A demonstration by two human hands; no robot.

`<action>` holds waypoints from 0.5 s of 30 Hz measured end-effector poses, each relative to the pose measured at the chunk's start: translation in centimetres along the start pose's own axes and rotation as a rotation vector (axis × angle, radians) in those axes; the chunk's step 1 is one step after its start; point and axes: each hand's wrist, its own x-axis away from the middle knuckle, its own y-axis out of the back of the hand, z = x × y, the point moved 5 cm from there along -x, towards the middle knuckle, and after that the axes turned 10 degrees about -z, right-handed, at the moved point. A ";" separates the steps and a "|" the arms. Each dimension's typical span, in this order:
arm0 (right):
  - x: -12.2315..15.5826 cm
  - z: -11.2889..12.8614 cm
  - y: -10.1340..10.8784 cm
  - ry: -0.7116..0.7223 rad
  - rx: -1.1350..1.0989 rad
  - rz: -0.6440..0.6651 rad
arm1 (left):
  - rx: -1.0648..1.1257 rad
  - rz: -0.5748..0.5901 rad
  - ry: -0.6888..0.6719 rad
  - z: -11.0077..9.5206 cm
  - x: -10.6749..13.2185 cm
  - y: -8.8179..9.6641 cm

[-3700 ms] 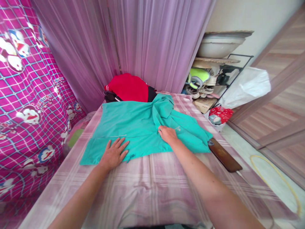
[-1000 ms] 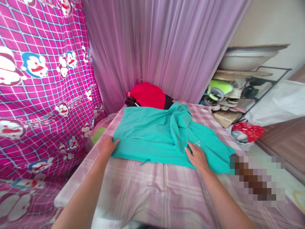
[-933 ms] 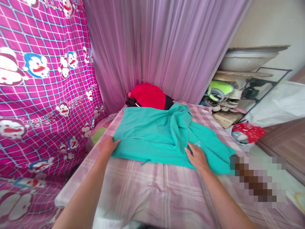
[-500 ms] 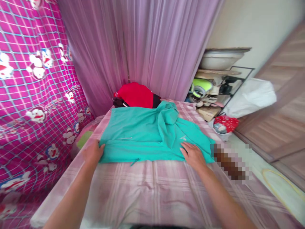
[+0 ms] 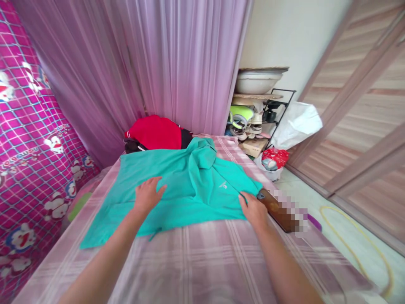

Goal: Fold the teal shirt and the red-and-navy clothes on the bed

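A pink cartoon-print cloth (image 5: 28, 139) hangs at the left edge of the frame, with a purple curtain (image 5: 142, 63) beside it across the top. Below the curtain, a red garment pile (image 5: 155, 131) sits at the far end of the bed (image 5: 202, 261). Just below it, the teal garment (image 5: 177, 185) lies spread flat at mid-frame. Its long axis runs left to right, the left end lower, and its bunched collar points up towards the curtain. The left hand (image 5: 147, 196) rests flat on it, fingers spread wide. The right hand (image 5: 253, 209) lies on its lower right edge, fingers close together; I cannot tell whether they pinch cloth. A brown object (image 5: 274, 204) lies just right of that hand.
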 end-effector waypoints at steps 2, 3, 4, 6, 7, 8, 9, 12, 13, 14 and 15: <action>0.2 -0.1 -0.3 0.016 -0.028 -0.007 | 0.111 0.016 -0.017 -2.7 -3.2 -1.0; 0.2 -0.2 -0.4 0.029 -0.042 -0.012 | 0.171 0.025 -0.022 -4.0 -4.9 -1.5; 0.2 -0.2 -0.6 0.043 -0.055 -0.019 | 0.231 0.042 -0.015 -5.3 -6.7 -2.2; 0.3 -0.5 -0.9 0.065 -0.083 -0.034 | 0.342 0.074 0.028 -7.4 -10.2 -3.8; 0.3 -0.6 -1.0 0.072 -0.099 -0.041 | 0.389 0.088 0.070 -8.2 -11.8 -4.7; 0.3 -0.7 -1.1 0.076 -0.114 -0.049 | 0.428 0.096 0.114 -8.9 -13.4 -5.6; 0.3 -0.8 -1.2 0.078 -0.130 -0.058 | 0.459 0.102 0.158 -9.4 -14.8 -6.6; 0.5 -0.8 -1.3 0.092 -0.179 -0.081 | 0.513 0.126 0.249 -10.4 -18.0 -9.3; 0.5 -0.7 -1.3 0.096 -0.191 -0.087 | 0.524 0.139 0.262 -10.5 -18.8 -10.2; 0.6 -0.6 -1.2 0.094 -0.195 -0.092 | 0.544 0.154 0.269 -10.7 -19.5 -10.9; 0.6 -0.5 -1.1 0.089 -0.193 -0.097 | 0.568 0.167 0.267 -10.8 -20.0 -11.7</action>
